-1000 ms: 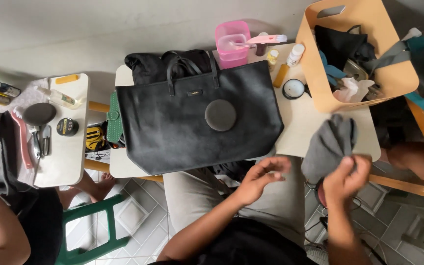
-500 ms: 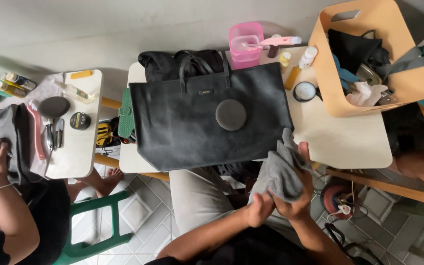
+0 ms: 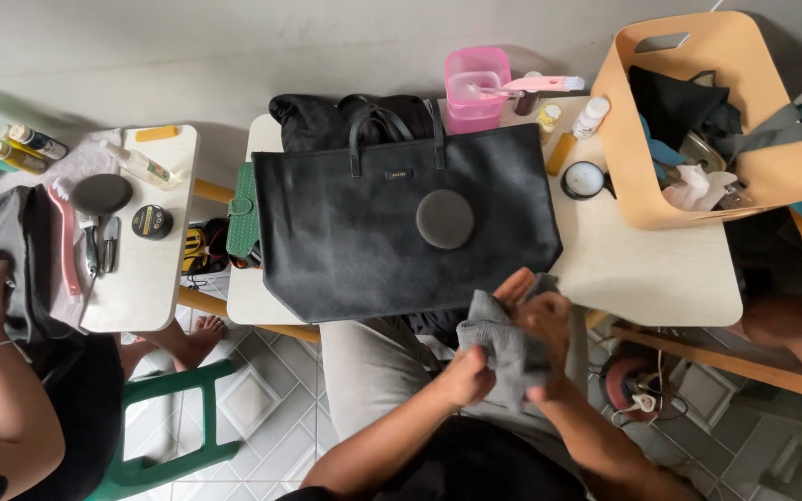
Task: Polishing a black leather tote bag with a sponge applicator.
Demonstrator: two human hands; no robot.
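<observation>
— Where is the grey cloth (image 3: pixel 510 353) found?
— Clutched between both hands over the lap, just below the black bag (image 3: pixel 401 223): left hand (image 3: pixel 469 374) beneath, right hand (image 3: pixel 548 325) closed on top.

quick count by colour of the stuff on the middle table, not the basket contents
Black: 2, the tote bag and the bundle behind it
Grey: 1, the round pad
Pink: 2, the box and brush
Tan: 1, the basket
Green: 1, the pouch
Total: 7

Both hands, left and right, hold a grey cloth off the table.
</observation>
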